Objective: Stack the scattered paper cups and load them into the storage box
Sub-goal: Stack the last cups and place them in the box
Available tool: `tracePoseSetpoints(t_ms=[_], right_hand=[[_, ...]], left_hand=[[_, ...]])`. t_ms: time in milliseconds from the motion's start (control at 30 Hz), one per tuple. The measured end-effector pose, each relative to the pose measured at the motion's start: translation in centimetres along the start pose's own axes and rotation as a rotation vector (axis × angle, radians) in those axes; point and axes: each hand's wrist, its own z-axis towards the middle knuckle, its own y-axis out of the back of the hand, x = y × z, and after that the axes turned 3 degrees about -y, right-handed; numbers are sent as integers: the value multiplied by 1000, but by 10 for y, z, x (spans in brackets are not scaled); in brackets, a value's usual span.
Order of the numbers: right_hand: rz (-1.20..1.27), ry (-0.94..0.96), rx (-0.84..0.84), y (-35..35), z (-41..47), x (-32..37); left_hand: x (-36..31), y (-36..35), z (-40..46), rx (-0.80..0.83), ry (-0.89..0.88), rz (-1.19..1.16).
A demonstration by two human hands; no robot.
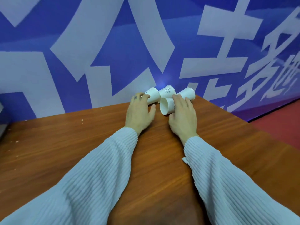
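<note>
The gathering step is in hand: four paper cups lie on their sides in a cluster at the far edge of the tabletop (65,151), against the blue banner (97,46), none yet nested. The left hand (139,111) reaches to the left cup (153,95), fingers curled over its side, seemingly taking hold. The right hand (183,114) rests on the near cup (167,106), whose mouth faces the camera, thumb beneath, fingers across its top. Next, one cup likely needs lifting and turning to slide into another. No storage box is in view.
</note>
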Motion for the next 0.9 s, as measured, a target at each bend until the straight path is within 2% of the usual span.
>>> tracePoseSetpoints(t_ms=[233,433,633,767,900], right_hand=[[-93,89,-6,-11,8,-1],[-138,75,-47,-12,5,3],[-51,128,-56,-14,5,3],[-32,138,-70,-10,1,6],[-127,39,11,-22,3,-2]], left_hand=[[13,-23,18,184,-24,235],[15,-19,17,-9,-40,371],[17,-20,18,-21,-61,200],[13,-18,15,-21,-38,196],[6,-10,11,120,62,157]])
